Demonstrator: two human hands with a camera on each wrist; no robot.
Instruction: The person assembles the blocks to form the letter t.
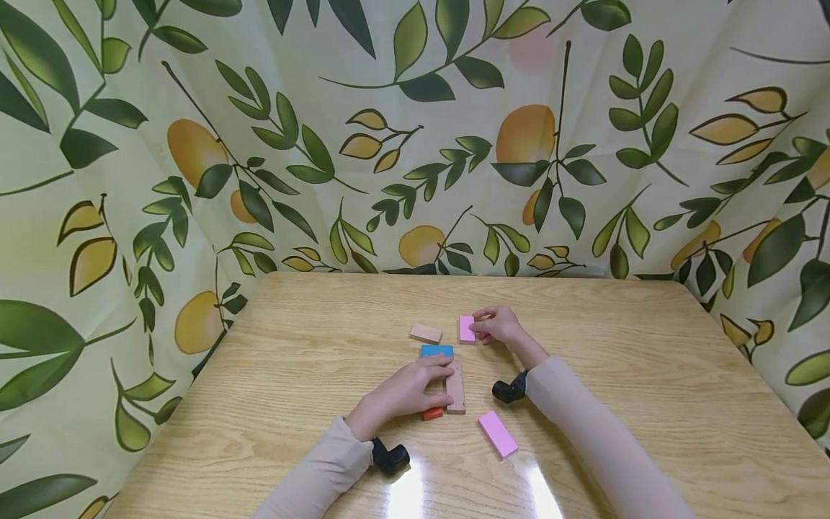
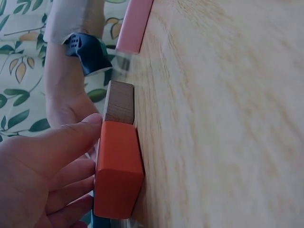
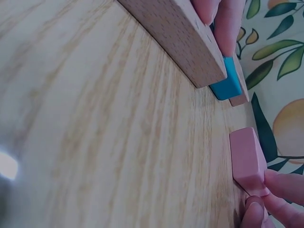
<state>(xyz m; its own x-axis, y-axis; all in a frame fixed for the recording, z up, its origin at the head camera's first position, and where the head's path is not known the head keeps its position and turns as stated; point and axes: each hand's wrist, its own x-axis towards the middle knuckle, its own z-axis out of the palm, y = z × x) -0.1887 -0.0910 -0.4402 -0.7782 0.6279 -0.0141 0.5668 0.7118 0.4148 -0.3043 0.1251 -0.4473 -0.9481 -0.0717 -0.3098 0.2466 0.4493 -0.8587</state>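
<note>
My left hand rests over a small group of blocks, its fingertips on top of a plain wooden block. Its thumb lies at the seam between that wooden block and an orange block in the left wrist view. A blue block sits at the far end of the group, partly under the fingers. Farther back, my right hand pinches a pink block at its right side. The right wrist view shows thumb and fingers at one end of this pink block.
A second pink block lies at an angle nearer the front. Just behind the blue block is another wooden block. The wooden table meets a leaf-patterned cloth at its back edge. Both wrists wear black cameras.
</note>
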